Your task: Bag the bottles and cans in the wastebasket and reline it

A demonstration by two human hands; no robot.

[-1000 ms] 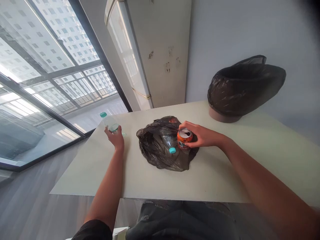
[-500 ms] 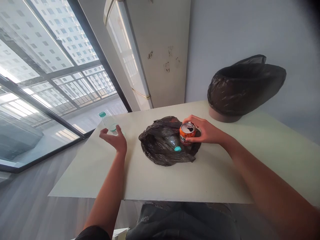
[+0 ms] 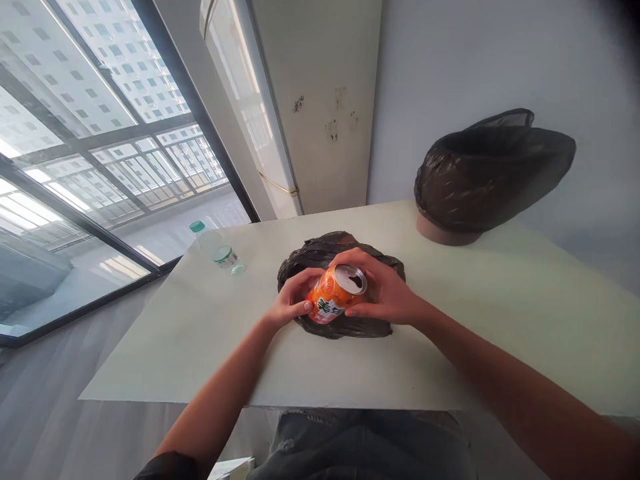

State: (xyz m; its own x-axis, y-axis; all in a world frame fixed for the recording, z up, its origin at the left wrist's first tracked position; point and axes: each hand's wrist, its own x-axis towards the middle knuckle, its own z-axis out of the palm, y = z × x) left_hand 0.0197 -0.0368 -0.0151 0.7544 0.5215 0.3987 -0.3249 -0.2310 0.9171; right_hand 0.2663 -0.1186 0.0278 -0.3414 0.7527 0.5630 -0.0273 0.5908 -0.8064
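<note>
An orange drink can (image 3: pixel 333 297), its top opened, is tilted between my two hands above a black plastic bag (image 3: pixel 345 327). My left hand (image 3: pixel 295 300) grips the can's lower end, and my right hand (image 3: pixel 383 290) is wrapped around its upper end near the silver rim. The bag lies crumpled on the table, and my hands and the can cover most of its mouth. Over to the left, a clear plastic bottle (image 3: pixel 215 247) with a green cap stands on the table, away from both hands.
At the back right of the white table (image 3: pixel 190 360), a brownish bin (image 3: pixel 445 230) is lined with a large black bag (image 3: pixel 485 177). A fridge (image 3: pixel 330 80) stands behind the table. Glass doors (image 3: pixel 100 147) are on the left.
My left hand has let go of the bottle and moved right onto the can. My right hand has brought the can leftward and tilted it over the bag.
</note>
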